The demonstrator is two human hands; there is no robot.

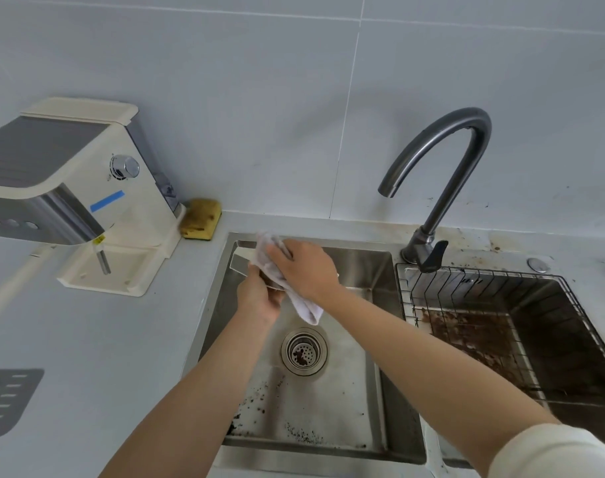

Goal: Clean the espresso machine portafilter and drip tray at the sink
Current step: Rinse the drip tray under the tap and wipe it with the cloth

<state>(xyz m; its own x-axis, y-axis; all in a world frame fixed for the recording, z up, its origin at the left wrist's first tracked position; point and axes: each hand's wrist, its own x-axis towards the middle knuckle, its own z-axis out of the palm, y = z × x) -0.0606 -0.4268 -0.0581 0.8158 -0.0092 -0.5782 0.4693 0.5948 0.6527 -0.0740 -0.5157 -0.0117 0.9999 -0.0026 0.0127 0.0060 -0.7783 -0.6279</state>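
One drip tray (241, 263): held over the left basin of the sink (363, 267), at 12 o'clock from the drain (304, 353). Only a pale corner and edge show; cloth and hands hide the rest.
Handling: probably light, stiff plastic, slippery when wet. It is best taken by the rim from below, so the flat face stays free for wiping.
Look: cream-white, with a thin straight edge, tilted. Whether it is clean cannot be told.
Left hand (259, 298): grip closed on the tray from underneath, at its 6 o'clock side.
Right hand (304, 270): grip closed on a white cloth (308, 308), pressing it to the tray; a tail hangs down.
Sink floor: dark coffee grounds lie from 6 to 7 o'clock of the drain.
Tap (442, 160): at 2 o'clock from the tray, with no water seen running.
Wire basket (483, 326): in the right basin at 3 o'clock, brown-stained.
Surface (104, 339): espresso machine (87, 188) at 9 o'clock, sponge (201, 219) at 11 o'clock, dark grate (8, 401) at 7 o'clock.
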